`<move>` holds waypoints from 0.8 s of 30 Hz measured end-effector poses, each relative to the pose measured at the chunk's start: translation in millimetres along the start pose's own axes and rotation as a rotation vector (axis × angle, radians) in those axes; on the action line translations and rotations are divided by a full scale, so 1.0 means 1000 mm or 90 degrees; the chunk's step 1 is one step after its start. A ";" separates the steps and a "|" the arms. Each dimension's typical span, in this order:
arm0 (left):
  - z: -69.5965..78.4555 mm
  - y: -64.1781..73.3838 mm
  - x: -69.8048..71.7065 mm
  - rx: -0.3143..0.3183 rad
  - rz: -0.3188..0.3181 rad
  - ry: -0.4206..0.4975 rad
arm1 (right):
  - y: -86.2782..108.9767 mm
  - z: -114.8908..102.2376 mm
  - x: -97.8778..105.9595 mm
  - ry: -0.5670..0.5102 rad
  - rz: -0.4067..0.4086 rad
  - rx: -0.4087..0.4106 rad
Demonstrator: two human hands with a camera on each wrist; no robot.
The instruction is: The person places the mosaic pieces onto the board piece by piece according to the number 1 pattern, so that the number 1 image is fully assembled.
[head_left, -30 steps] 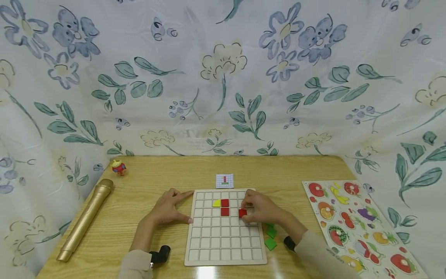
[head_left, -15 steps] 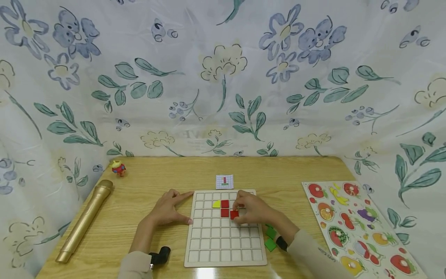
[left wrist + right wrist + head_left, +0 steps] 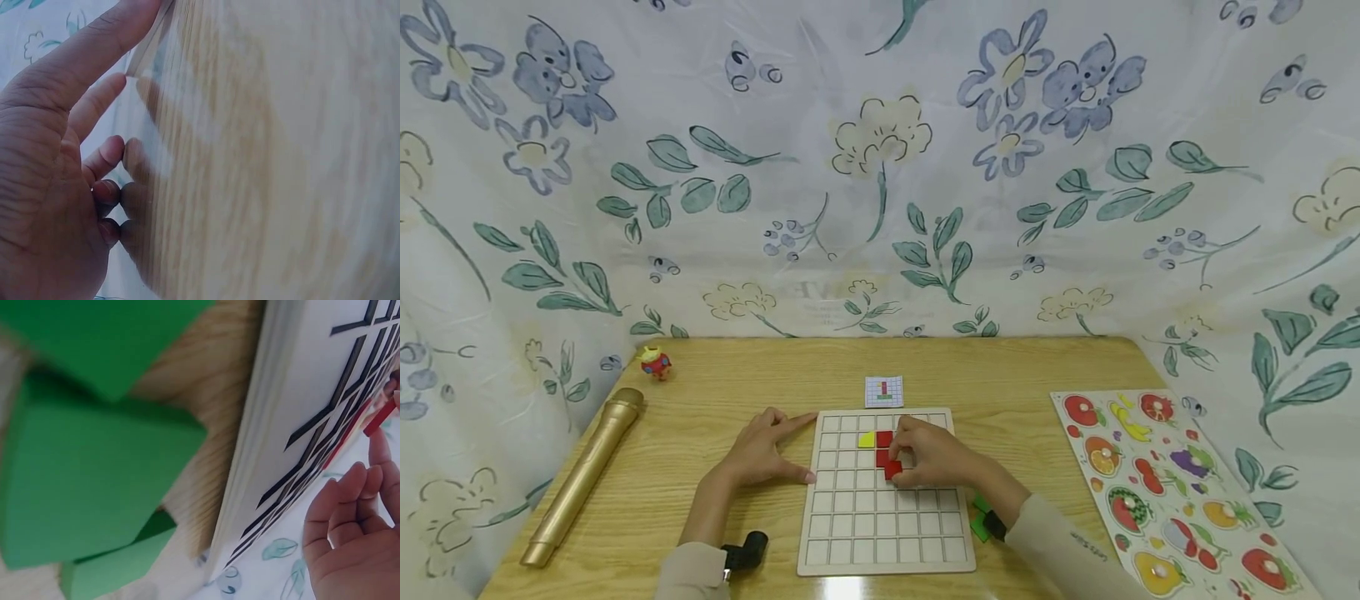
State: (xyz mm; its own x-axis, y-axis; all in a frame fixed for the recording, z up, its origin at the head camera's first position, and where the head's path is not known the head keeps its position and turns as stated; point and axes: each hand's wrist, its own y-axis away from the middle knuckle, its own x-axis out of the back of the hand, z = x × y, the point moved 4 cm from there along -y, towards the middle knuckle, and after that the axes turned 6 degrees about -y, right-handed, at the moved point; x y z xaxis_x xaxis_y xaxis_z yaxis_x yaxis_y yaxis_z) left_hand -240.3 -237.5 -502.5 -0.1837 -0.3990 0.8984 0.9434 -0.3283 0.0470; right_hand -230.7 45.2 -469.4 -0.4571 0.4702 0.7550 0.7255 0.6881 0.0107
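Observation:
My right hand (image 3: 934,454) pinches a red square tile (image 3: 892,471) between thumb and finger, close over the white grid board (image 3: 850,527). In the right wrist view the same red tile (image 3: 380,419) shows at the fingertips. A second red tile (image 3: 884,438) lies in a cell near the board's top, and another red tile (image 3: 882,457) sits directly below it, partly covered by the held one. Left of the upper red tile is a yellow piece (image 3: 867,439) with a cut corner. My left hand (image 3: 758,450) touches the board's left edge with outstretched thumb and index finger.
Green tiles (image 3: 94,475) lie on the table beside the board's right edge, under my right wrist. A small pattern card (image 3: 883,391) stands behind the board. Far left are a gold microphone (image 3: 583,479) and a toy figure (image 3: 656,363); a fruit puzzle board (image 3: 1172,492) lies right.
My right hand has carried the red tile leftward across the board, from the right-hand columns to just below the two placed red tiles. The left hand has stayed at the board's edge.

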 end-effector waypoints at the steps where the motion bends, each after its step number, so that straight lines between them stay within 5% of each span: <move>1: 0.000 0.000 0.000 0.001 -0.001 0.000 | -0.001 0.000 -0.001 0.004 -0.003 -0.001; 24: -0.001 0.000 0.000 0.008 -0.002 0.013 | -0.002 -0.005 -0.008 0.024 -0.018 -0.009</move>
State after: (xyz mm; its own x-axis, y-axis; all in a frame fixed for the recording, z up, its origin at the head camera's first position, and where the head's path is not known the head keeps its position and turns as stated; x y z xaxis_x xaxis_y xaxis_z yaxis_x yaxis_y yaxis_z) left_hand -240.6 -237.9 -502.7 -0.1921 -0.4153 0.8892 0.9460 -0.3194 0.0552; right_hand -226.5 37.3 -472.0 -0.4586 0.4297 0.7779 0.7201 0.6926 0.0419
